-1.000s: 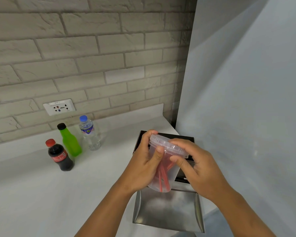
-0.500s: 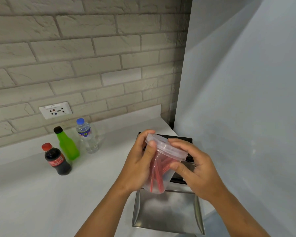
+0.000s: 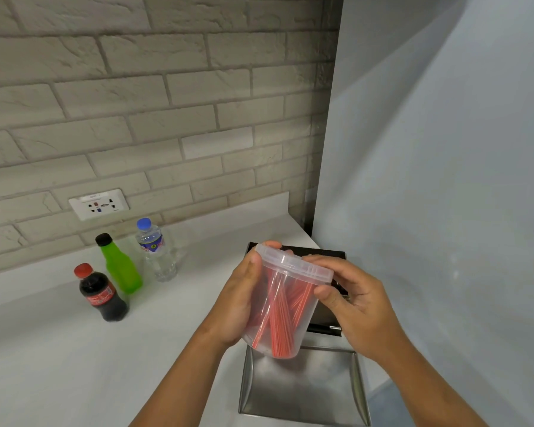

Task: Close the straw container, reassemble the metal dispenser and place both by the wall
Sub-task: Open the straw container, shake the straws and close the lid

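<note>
A clear plastic straw container [image 3: 285, 315] full of red straws is held in the air above the counter, tilted to the right. Its clear lid [image 3: 293, 263] sits on the rim. My left hand [image 3: 241, 303] wraps the container's left side, thumb at the lid edge. My right hand [image 3: 352, 306] grips the lid's right edge and the container wall. Below them lies the metal dispenser's steel tray [image 3: 302, 383]. Behind the container a black part of the dispenser [image 3: 327, 252] shows only partly.
Three bottles stand at the back left of the white counter [image 3: 59, 349]: a cola bottle [image 3: 101, 294], a green bottle [image 3: 117, 266] and a water bottle [image 3: 158, 251]. A wall socket [image 3: 98, 204] is set in the brick wall. A pale panel [image 3: 444, 180] borders the right.
The container has tilted further to the right in my hands. My fingers have shifted around the lid's rim, and the view has moved slightly.
</note>
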### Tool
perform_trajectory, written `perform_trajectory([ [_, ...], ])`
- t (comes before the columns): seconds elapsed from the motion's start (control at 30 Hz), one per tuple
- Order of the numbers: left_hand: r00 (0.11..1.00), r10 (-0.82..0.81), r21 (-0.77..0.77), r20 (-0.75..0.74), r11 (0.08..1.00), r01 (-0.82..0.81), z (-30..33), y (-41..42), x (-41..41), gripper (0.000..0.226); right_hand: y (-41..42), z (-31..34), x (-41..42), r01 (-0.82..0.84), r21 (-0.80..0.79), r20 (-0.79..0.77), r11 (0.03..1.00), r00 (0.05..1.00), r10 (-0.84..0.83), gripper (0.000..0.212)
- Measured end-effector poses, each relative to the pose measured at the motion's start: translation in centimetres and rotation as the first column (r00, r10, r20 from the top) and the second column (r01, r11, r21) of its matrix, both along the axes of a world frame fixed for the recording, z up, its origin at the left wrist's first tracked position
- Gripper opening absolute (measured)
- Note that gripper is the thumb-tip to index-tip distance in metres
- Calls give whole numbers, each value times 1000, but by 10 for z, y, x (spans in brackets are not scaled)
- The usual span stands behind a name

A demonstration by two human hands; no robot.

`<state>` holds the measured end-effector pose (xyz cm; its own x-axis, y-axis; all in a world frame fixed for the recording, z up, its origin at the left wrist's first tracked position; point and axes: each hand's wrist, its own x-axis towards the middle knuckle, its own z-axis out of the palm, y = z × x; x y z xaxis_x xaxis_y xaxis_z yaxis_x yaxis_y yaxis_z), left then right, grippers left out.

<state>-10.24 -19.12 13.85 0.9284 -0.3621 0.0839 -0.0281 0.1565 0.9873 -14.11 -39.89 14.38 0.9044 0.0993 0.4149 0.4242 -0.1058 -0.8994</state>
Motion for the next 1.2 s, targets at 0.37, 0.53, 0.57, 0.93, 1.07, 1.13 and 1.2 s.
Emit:
perform_trajectory([
  [0.37, 982, 152, 146, 112, 975, -168, 2, -4, -5, 77, 9, -3, -5, 98, 77, 29, 992, 995, -101, 44],
  [0.53, 967, 220, 13, -129, 975, -221, -17, -18, -20, 71, 13, -16, -9, 222, 97, 40, 970, 973, -227, 39],
  [0.57, 957, 244, 6, -157, 969, -246, -19, -21, -22, 69, 15, -17, -11, 215, 67, 24, 974, 976, -217, 40],
  [0.93, 944, 254, 14, -213, 966, -257, -23, -21, -17, 49, 12, 2, -5, 70, -204, -45, 976, 996, -81, 64],
  [1.07, 952, 82, -9, -296, 996, -89, -22, -9, -11, 45, 1, -3, -3, 29, -376, 183, 926, 982, 44, 70],
  [1.13, 958, 108, -7, -266, 993, -114, -19, -10, -11, 47, -1, -3, 1, 25, -393, 217, 919, 974, 66, 72],
  [1.2, 958, 183, -6, -221, 982, -189, -18, -15, -14, 55, 0, -2, 4, 31, -348, 227, 937, 973, 52, 68],
])
